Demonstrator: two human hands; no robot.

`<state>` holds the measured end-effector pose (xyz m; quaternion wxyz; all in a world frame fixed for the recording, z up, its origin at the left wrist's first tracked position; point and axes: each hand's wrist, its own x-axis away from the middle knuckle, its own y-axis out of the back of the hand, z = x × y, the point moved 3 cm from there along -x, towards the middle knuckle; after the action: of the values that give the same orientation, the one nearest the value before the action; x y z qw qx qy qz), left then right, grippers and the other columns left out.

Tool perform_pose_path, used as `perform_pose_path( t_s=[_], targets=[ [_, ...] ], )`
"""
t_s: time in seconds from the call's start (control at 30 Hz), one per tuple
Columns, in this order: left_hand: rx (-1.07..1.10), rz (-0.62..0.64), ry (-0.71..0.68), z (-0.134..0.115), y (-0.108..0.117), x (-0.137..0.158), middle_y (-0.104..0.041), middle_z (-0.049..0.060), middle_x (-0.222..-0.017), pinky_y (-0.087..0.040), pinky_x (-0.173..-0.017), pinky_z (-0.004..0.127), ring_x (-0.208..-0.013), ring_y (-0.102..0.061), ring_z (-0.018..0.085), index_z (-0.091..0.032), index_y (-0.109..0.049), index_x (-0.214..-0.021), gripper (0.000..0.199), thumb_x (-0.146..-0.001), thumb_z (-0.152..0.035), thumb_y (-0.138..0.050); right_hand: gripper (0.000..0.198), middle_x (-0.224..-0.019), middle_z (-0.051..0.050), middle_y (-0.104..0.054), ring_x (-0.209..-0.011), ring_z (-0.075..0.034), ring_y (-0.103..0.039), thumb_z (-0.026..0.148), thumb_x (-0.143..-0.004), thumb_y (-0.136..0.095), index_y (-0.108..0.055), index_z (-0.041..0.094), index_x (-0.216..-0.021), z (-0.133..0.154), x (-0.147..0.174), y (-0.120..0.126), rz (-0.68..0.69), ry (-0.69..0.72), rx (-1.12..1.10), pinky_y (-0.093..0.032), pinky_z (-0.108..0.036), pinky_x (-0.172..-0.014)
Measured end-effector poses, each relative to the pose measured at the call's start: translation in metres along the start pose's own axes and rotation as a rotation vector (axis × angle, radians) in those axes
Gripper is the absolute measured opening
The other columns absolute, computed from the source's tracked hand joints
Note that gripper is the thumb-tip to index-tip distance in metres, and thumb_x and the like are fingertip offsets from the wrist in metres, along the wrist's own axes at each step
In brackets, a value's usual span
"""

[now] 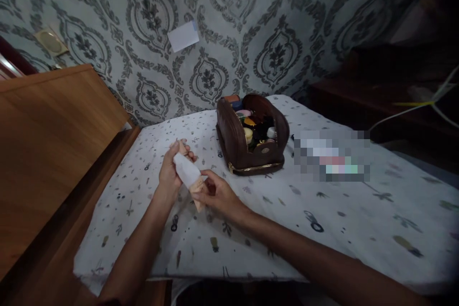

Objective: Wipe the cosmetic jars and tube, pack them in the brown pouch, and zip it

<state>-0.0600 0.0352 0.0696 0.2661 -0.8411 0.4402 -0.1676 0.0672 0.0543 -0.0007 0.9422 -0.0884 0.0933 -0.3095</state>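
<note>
Above the white printed cloth, both hands hold one slim tube, white in the middle and peach-orange toward its ends. My left hand wraps the upper end, with fingertips showing past its far side. On the lower, peach end my right hand pinches between thumb and fingers. The tube lies slanted across the hands; its exact kind and print are too blurred to read. Behind and to the right stands a brown leather toiletry bag, unzipped, with several bottles and jars inside.
A patterned cloth covers the table. Wooden furniture rises on the left. A blurred-out item lies right of the bag. Behind is a patterned wall with a white plate. A pale cable runs at far right.
</note>
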Motion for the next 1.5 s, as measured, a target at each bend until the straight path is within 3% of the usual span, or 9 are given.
perform_pose_path(
  t_s=[0.23,0.43,0.6,0.77,0.83,1.03,1.17,1.27,1.5],
  targets=[
    [-0.341,0.014,0.078,0.036,-0.008,0.028,-0.07,0.001,-0.07,-0.054,-0.06,0.024,-0.059,-0.064,0.013,-0.013,-0.066,-0.088,0.051,-0.049,-0.034,-0.093,0.038,-0.098,-0.004,-0.067,-0.086,-0.02,-0.06,0.02,-0.073,-0.062,-0.059,0.019,-0.111,0.01,0.002,0.008,-0.254,0.221,0.296,-0.047,-0.031,-0.076],
    [-0.534,0.008,0.0,0.02,0.007,0.026,-0.068,0.0,-0.071,-0.051,-0.06,0.025,-0.06,-0.061,0.014,-0.016,-0.062,-0.086,0.043,-0.058,-0.038,-0.087,0.021,-0.09,-0.005,-0.065,-0.078,-0.019,-0.06,0.018,-0.07,-0.066,-0.067,0.019,-0.091,0.021,-0.001,0.013,-0.089,0.187,0.554,-0.048,-0.03,-0.071],
    [-1.097,0.25,-0.218,-0.007,0.01,0.026,-0.068,0.0,-0.08,-0.047,-0.07,0.024,-0.076,-0.061,0.017,-0.019,-0.067,-0.093,0.029,-0.068,-0.03,-0.077,0.043,-0.113,-0.01,-0.062,-0.087,-0.018,-0.062,0.034,-0.089,-0.056,-0.056,0.019,-0.129,0.063,0.002,0.033,-0.241,0.313,0.489,-0.047,-0.027,-0.067],
    [-1.509,0.522,-0.203,-0.012,0.004,0.033,-0.066,-0.001,-0.082,-0.043,-0.064,0.024,-0.074,-0.06,0.018,-0.021,-0.061,-0.091,0.015,-0.081,-0.032,-0.062,0.033,-0.104,-0.006,-0.063,-0.089,-0.019,-0.058,0.034,-0.09,-0.06,-0.061,0.021,-0.12,0.088,0.007,0.036,-0.014,0.392,0.566,-0.044,-0.027,-0.071],
    [-1.64,0.549,-0.309,-0.01,0.001,0.035,-0.067,0.001,-0.087,-0.044,-0.064,0.026,-0.076,-0.062,0.02,-0.022,-0.06,-0.098,0.017,-0.086,-0.034,-0.057,0.022,-0.092,-0.002,-0.061,-0.081,-0.016,-0.056,0.028,-0.085,-0.064,-0.063,0.021,-0.106,0.088,0.01,0.036,-0.043,0.367,0.577,-0.043,-0.027,-0.071],
    [-1.762,0.6,-0.941,0.005,-0.013,0.041,-0.069,0.007,-0.088,-0.051,-0.069,0.034,-0.079,-0.065,0.025,-0.021,-0.061,-0.097,0.013,-0.09,-0.027,-0.052,0.022,-0.091,0.001,-0.059,-0.082,-0.016,-0.055,0.017,-0.075,-0.069,-0.059,0.023,-0.093,0.085,0.026,0.03,-0.201,0.373,0.545,-0.043,-0.027,-0.076],
    [-1.751,0.646,-1.103,0.001,-0.011,0.036,-0.073,0.008,-0.094,-0.054,-0.073,0.036,-0.083,-0.068,0.026,-0.021,-0.063,-0.106,0.021,-0.09,-0.033,-0.056,0.017,-0.09,0.001,-0.059,-0.078,-0.015,-0.054,0.021,-0.079,-0.068,-0.059,0.022,-0.093,0.096,0.044,0.04,-0.255,0.377,0.546,-0.041,-0.026,-0.07],
    [-1.725,0.612,-0.98,-0.009,-0.004,0.029,-0.074,0.007,-0.096,-0.054,-0.071,0.033,-0.085,-0.071,0.026,-0.023,-0.064,-0.105,0.022,-0.089,-0.037,-0.059,0.017,-0.091,0.0,-0.06,-0.078,-0.015,-0.054,0.027,-0.081,-0.068,-0.06,0.022,-0.096,0.107,0.059,0.053,-0.29,0.382,0.574,-0.042,-0.027,-0.069],
    [-1.587,0.696,-0.226,-0.005,-0.016,0.04,-0.073,0.003,-0.095,-0.052,-0.069,0.024,-0.084,-0.069,0.021,-0.024,-0.065,-0.099,0.026,-0.088,-0.047,-0.06,0.028,-0.094,-0.003,-0.061,-0.078,-0.016,-0.056,0.04,-0.084,-0.068,-0.063,0.023,-0.106,0.118,0.074,0.084,-0.339,0.339,0.342,-0.046,-0.028,-0.066]
  ],
)
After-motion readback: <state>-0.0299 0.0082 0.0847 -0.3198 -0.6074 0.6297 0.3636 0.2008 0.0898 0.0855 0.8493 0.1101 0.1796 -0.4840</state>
